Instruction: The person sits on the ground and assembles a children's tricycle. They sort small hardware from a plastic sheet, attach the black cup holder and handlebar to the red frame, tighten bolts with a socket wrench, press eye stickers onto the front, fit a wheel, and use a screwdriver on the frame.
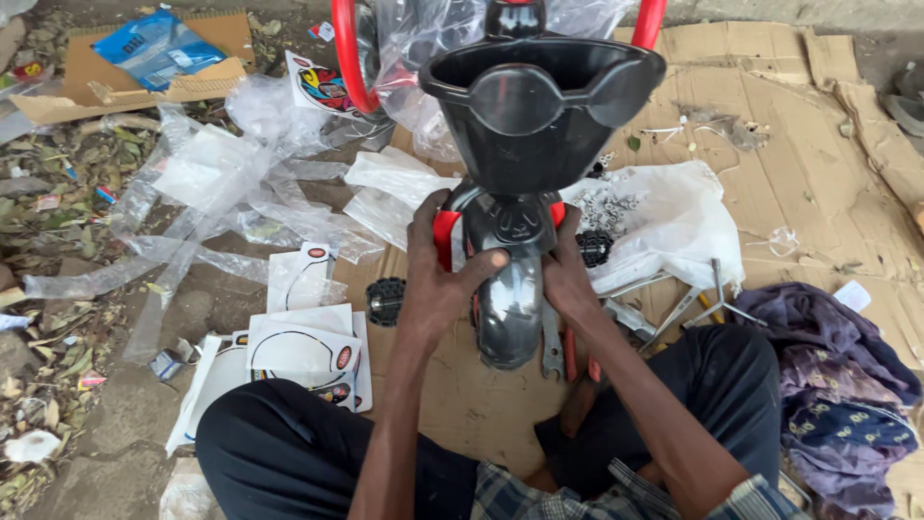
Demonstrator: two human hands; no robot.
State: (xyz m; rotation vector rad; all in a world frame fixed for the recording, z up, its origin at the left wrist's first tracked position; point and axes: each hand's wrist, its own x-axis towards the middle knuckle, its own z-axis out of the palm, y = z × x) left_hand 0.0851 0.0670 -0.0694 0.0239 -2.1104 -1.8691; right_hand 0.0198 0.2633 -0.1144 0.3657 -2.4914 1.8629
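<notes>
Flattened brown cardboard [828, 183] lies under your work; your left hand [438, 279] and right hand [568, 274] both grip the glossy black plastic mudguard [507, 308], steel spanner [551, 349] just below.

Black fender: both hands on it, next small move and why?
Probably press the black fender down and square between the red fork legs. The left hand has its thumb across the fender's top, the right hand grips its other side, and the wrench lies untouched on the cardboard below, so seating seems unfinished.

Glossy black mudguard [508, 303], curved, upright below black basket [539, 106], red fork beside.
</notes>
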